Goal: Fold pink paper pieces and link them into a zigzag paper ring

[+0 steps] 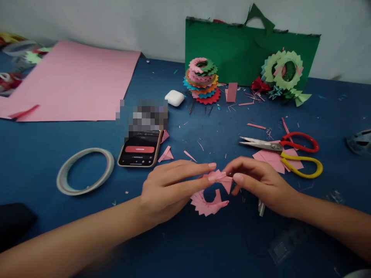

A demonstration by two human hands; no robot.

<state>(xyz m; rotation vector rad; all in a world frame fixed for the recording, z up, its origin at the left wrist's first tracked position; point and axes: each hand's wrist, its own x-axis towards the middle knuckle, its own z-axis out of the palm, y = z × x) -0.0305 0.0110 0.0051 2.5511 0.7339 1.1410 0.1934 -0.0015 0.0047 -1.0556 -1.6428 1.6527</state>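
A partly formed ring of folded pink paper pieces (pixel 209 201) lies on the blue table (pixel 185 239) in front of me. My left hand (pixel 168 187) pinches its upper end with thumb and extended fingers. My right hand (pixel 262 181) pinches a folded pink piece (pixel 222 178) at that same end, fingertips nearly touching the left hand's. Both hands are closed on the pink paper.
Scissors with red and yellow handles (pixel 285 152) lie on pink scraps at right. A phone (pixel 141 148) and a tape roll (pixel 85 170) sit at left. Behind are a pink sheet (pixel 78 79), a white earbud case (pixel 174 97), stacked paper rings (pixel 203 80) and green card (pixel 246 52).
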